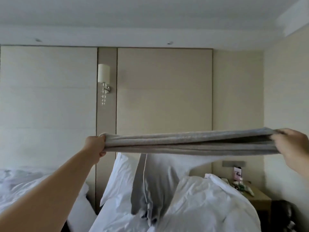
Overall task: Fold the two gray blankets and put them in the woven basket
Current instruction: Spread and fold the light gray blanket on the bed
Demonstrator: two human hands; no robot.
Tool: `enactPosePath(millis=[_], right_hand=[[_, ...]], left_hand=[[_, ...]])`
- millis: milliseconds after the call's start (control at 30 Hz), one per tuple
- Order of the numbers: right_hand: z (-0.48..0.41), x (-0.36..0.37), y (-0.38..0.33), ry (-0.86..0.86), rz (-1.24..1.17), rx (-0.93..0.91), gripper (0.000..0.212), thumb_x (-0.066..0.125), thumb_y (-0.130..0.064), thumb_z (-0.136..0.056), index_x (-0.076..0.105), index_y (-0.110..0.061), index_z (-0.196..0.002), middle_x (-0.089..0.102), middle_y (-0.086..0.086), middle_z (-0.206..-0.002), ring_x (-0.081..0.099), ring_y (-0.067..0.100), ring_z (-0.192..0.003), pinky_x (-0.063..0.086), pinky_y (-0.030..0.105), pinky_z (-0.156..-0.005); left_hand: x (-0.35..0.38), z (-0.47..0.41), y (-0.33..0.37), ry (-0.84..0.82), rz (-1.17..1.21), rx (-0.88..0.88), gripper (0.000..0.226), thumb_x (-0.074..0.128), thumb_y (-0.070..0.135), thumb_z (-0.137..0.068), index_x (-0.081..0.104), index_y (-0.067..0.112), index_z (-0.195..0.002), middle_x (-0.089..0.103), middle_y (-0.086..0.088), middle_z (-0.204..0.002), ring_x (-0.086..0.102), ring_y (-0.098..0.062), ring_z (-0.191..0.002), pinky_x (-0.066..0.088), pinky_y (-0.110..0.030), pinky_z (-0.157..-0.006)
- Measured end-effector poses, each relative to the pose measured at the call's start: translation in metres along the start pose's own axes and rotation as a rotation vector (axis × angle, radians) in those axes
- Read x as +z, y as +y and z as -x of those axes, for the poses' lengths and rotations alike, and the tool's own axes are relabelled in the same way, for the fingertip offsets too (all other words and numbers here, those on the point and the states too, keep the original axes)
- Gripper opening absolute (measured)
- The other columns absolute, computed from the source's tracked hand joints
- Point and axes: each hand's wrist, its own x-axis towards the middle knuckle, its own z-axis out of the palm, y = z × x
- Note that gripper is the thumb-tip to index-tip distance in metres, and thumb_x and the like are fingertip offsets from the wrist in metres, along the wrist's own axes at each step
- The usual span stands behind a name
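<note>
At far left, rumpled white bedding point(23, 185) heaped on one bed, crossed in front by a bare forearm reaching up and forward. Next along, left hand point(96, 144) clenched in a fist around one bunched end of a gray blanket point(189, 141), back of the hand toward the camera, fabric gathered tight inside the curled fingers. Just above and behind that fist, a wall lamp point(104, 81) with a pale shade and a string of clear beads, mounted on a narrow strip between broad padded wall panels point(163, 91). Across the middle, the blanket itself, gathered lengthwise into a long narrow band of several layers, held up in the air and pulled nearly level from hand to hand. Below it, white pillows point(120, 178) propped upright against the wall, with a strip of gray fabric point(142, 190) edged in white standing between them; whether a second blanket or a cushion, impossible to tell. Further right, a crumpled white duvet point(209, 206) mounded on the right-hand bed, then a wooden bedside table point(262, 201) against the wall, strewn with small items too blurred to name. At far right, right hand point(291, 148), blurred, fingers curled over and grasping the blanket's other end.
</note>
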Motion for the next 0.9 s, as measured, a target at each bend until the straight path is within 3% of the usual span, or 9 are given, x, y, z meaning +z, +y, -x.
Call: enactPosePath(millis=[167, 300, 367, 500, 600, 700, 767, 900], right_hand=[[0.105, -0.033, 0.085, -0.112, 0.141, 0.218, 0.011, 0.063, -0.006, -0.079, 0.065, -0.015, -0.085, 0.062, 0.010, -0.087, 0.055, 0.028, -0.080, 0.040, 0.034, -0.072], [0.200, -0.080, 0.179, -0.259, 0.298, 0.475, 0.013, 0.064, -0.008, -0.079, 0.064, -0.020, -0.083, 0.060, 0.009, -0.087, 0.058, 0.031, -0.081, 0.048, 0.038, -0.075], [0.249, -0.114, 0.221, -0.317, 0.370, 0.608, 0.013, 0.065, -0.005, -0.078, 0.067, -0.012, -0.089, 0.061, 0.014, -0.089, 0.058, 0.032, -0.081, 0.047, 0.037, -0.072], [0.345, -0.190, 0.283, -0.522, 0.478, 1.001, 0.012, 0.060, 0.005, -0.080, 0.064, 0.000, -0.091, 0.064, 0.020, -0.090, 0.060, 0.038, -0.086, 0.047, 0.038, -0.065], [0.397, -0.234, 0.303, -0.673, 0.595, 1.216, 0.011, 0.058, 0.011, -0.078, 0.062, 0.003, -0.086, 0.060, 0.018, -0.078, 0.055, 0.032, -0.074, 0.042, 0.031, -0.059], [0.418, -0.252, 0.293, -0.732, 0.657, 1.188, 0.011, 0.058, 0.011, -0.078, 0.059, 0.000, -0.080, 0.053, 0.016, -0.067, 0.049, 0.026, -0.061, 0.040, 0.024, -0.052], [0.417, -0.255, 0.271, -0.683, 0.643, 1.071, 0.011, 0.057, 0.009, -0.082, 0.056, -0.002, -0.081, 0.052, 0.015, -0.067, 0.050, 0.028, -0.063, 0.042, 0.028, -0.053], [0.410, -0.273, 0.205, -0.411, 0.571, 0.522, 0.015, 0.055, 0.003, -0.085, 0.056, -0.011, -0.092, 0.056, 0.011, -0.082, 0.053, 0.031, -0.079, 0.044, 0.038, -0.068]], left_hand=[[-0.051, 0.044, -0.127, 0.003, -0.230, -0.192, 0.028, 0.055, 0.017, -0.093, 0.049, 0.004, -0.069, 0.034, -0.008, -0.060, 0.030, -0.020, -0.042, 0.025, -0.011, -0.030], [-0.104, 0.114, -0.239, -0.007, -0.430, -0.405, 0.033, 0.055, 0.023, -0.094, 0.044, 0.004, -0.068, 0.035, -0.009, -0.059, 0.031, -0.018, -0.038, 0.028, -0.013, -0.032], [-0.136, 0.164, -0.286, -0.008, -0.583, -0.504, 0.036, 0.059, 0.026, -0.092, 0.047, 0.003, -0.067, 0.041, -0.012, -0.059, 0.036, -0.019, -0.036, 0.031, -0.015, -0.034], [-0.201, 0.271, -0.349, -0.055, -0.796, -0.722, 0.033, 0.058, 0.019, -0.090, 0.050, 0.000, -0.065, 0.045, -0.014, -0.061, 0.042, -0.022, -0.044, 0.035, -0.023, -0.045], [-0.238, 0.337, -0.366, -0.074, -0.900, -0.881, 0.028, 0.057, 0.012, -0.088, 0.047, 0.000, -0.066, 0.043, -0.013, -0.061, 0.039, -0.020, -0.045, 0.031, -0.023, -0.046], [-0.257, 0.374, -0.355, -0.118, -0.939, -0.902, 0.026, 0.057, 0.007, -0.087, 0.045, 0.000, -0.066, 0.040, -0.011, -0.057, 0.036, -0.018, -0.042, 0.027, -0.021, -0.043], [-0.264, 0.386, -0.340, -0.133, -0.942, -0.835, 0.025, 0.057, 0.010, -0.089, 0.049, 0.000, -0.068, 0.042, -0.012, -0.058, 0.037, -0.018, -0.043, 0.028, -0.021, -0.045], [-0.271, 0.393, -0.297, -0.116, -0.879, -0.492, 0.022, 0.059, 0.021, -0.090, 0.065, 0.007, -0.074, 0.053, -0.009, -0.059, 0.048, -0.026, -0.052, 0.036, -0.026, -0.050]])
